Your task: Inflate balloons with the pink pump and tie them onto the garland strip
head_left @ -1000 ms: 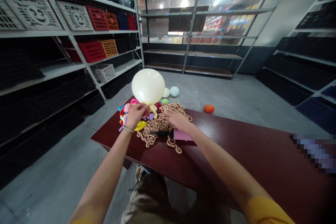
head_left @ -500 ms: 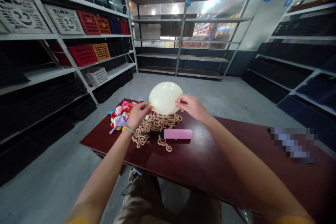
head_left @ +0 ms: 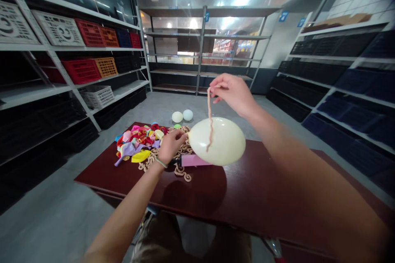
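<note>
One lg. pale balloon (head_left: 225, 141) is held above the table (head_left: 262, 197) by the L hand (head_left: 170, 146), its neck pinched btwn. thumb & fingers; one tan cord (head_left: 210, 109) is gripped in the fingertips of the R hand (head_left: 236, 93), hung w/ its lower end in front of the balloon (contact can't be told from this angle). Three other inflated balloons are seen past the table's far edge: one cream balloon (head_left: 177, 117), one lt. blue balloon (head_left: 188, 115), one green balloon (head_left: 177, 126). One pink pump (head_left: 193, 160) is laid on the tabletop, partly hidden by the pale balloon; one heap of limp balloons (head_left: 132, 144) is piled at left, too jumbled to count, w/ one heap of curly cords (head_left: 184, 176) alongside. Re: containers, six crates (head_left: 90, 33) are lined up on the upper left shelf (head_left: 101, 49), i.e. two white, two red, one orange, one blue; contents can't be made out.
</note>
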### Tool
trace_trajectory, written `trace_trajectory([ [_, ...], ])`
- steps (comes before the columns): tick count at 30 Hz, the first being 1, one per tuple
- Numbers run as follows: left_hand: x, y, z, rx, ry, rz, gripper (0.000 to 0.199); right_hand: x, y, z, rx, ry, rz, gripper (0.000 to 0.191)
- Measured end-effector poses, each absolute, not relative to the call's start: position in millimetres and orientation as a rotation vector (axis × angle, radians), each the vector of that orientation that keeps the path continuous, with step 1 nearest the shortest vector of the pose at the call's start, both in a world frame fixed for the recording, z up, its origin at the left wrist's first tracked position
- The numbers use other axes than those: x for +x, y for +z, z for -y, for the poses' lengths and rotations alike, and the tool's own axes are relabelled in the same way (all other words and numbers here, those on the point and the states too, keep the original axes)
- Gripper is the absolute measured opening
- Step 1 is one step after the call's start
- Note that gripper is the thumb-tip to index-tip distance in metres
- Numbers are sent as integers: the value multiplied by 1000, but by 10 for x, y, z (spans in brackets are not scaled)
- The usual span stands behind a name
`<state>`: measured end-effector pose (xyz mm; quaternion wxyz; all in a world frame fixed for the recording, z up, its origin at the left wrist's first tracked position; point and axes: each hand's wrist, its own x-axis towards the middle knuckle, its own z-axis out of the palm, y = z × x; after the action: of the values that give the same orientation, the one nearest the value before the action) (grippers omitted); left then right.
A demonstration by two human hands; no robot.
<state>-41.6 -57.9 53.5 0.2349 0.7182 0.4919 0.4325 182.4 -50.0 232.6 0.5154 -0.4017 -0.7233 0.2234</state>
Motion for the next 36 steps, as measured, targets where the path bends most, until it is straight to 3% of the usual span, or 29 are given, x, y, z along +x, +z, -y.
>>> trace_trajectory([
  [7,-143,547,735,2032,1196,-1347,23,1579,2423,165,-1014,333,1772,2],
  [17,-137,592,625,2148,1573,-1345,13,1476,1748,539,-1257,-140,2235,16],
  [29,-222,550,414,1794,1575,-1371,22,1469,1453,822,-1192,-42,2036,19],
  [36,-142,419,356,1242,1535,-1179,28,1488,1180,933,-1149,279,1884,26],
])
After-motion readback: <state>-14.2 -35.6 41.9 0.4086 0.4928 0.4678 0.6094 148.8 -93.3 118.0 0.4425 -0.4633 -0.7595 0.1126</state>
